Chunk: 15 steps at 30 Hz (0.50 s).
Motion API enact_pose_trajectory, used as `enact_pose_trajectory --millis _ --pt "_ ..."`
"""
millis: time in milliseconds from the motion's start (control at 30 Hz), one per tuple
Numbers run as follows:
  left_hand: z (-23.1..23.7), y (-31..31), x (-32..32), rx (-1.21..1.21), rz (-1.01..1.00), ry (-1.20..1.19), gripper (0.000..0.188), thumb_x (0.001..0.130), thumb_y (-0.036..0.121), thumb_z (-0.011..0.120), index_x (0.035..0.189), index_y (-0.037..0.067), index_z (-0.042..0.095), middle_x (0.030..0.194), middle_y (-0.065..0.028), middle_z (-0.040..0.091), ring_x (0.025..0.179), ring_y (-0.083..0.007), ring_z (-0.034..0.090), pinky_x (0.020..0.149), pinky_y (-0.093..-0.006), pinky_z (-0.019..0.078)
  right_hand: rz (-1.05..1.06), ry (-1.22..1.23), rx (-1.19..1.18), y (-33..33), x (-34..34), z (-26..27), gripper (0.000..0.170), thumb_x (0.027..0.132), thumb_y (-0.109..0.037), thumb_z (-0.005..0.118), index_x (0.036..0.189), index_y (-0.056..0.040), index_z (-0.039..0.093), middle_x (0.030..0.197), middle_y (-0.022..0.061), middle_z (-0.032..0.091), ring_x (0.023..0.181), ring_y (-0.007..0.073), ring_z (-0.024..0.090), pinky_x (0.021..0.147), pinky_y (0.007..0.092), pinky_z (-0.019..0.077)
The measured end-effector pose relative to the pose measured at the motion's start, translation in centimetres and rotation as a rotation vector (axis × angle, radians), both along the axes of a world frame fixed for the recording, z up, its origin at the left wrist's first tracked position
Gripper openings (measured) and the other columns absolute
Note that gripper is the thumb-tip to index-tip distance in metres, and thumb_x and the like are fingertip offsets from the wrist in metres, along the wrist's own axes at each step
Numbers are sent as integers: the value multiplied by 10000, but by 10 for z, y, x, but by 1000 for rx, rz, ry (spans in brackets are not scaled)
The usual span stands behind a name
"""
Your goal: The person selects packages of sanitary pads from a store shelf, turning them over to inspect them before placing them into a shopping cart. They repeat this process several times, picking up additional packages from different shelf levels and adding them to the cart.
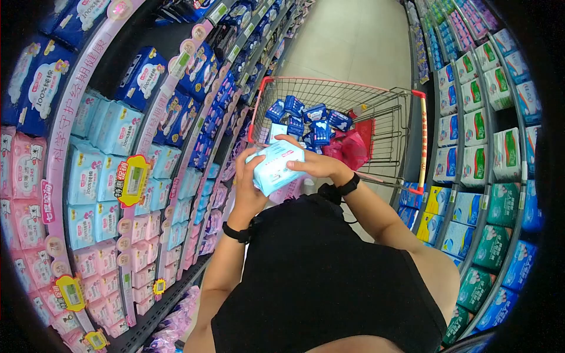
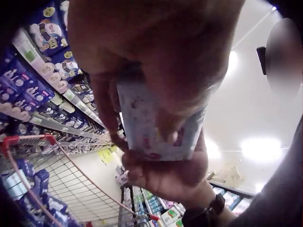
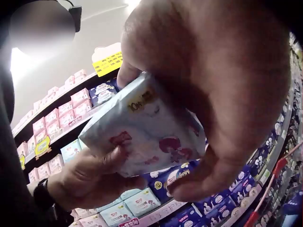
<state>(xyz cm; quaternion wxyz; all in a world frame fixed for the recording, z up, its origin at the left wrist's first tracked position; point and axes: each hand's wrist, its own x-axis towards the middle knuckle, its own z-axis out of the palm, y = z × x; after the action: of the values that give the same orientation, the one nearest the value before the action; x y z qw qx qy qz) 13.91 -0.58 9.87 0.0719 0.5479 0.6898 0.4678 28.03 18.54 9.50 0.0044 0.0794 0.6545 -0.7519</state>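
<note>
A light-blue pack of sanitary pads [image 1: 276,166] is held up in front of the chest, over the near side of the cart. My left hand [image 1: 250,179] grips its left side. From the right, my right hand [image 1: 318,165] grips it with the thumb across the near face and fingers round the far edge. In the right wrist view the pack [image 3: 147,130] shows printed pictures, with the left thumb [image 3: 113,158] pressed to its face. The left wrist view shows the pack [image 2: 158,120] between both hands, partly hidden by the left hand [image 2: 161,52].
A wire shopping cart [image 1: 382,91] with red corners stands just ahead, holding several dark-blue packs [image 1: 321,132] and a red bag [image 1: 348,150]. Shelves of light-blue packs [image 1: 118,126] and pink packs [image 1: 29,165] line the left. More shelved packs [image 1: 474,94] line the right. The aisle floor [image 1: 353,41] runs ahead.
</note>
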Motion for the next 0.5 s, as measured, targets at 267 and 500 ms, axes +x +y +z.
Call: enact_pose_trajectory --millis 267,500 --pt "-9 -6 8 25 -117 -1022 1244 803 475 807 1593 82 -70 1533 -220 299 1313 -325 490 1085 -418 422 -110 189 529 6 0 16 1144 706 -206 907 1562 -67 160 1489 176 363 1403 309 374 1152 404 308" --pt "-1 5 4 53 -18 -860 1135 769 196 864 1575 20 84 1410 -188 443 1286 -285 505 1075 -412 434 -34 268 378 9 -9 11 1393 651 -544 895 1590 -48 -6 1628 209 110 1515 348 159 1216 445 164"
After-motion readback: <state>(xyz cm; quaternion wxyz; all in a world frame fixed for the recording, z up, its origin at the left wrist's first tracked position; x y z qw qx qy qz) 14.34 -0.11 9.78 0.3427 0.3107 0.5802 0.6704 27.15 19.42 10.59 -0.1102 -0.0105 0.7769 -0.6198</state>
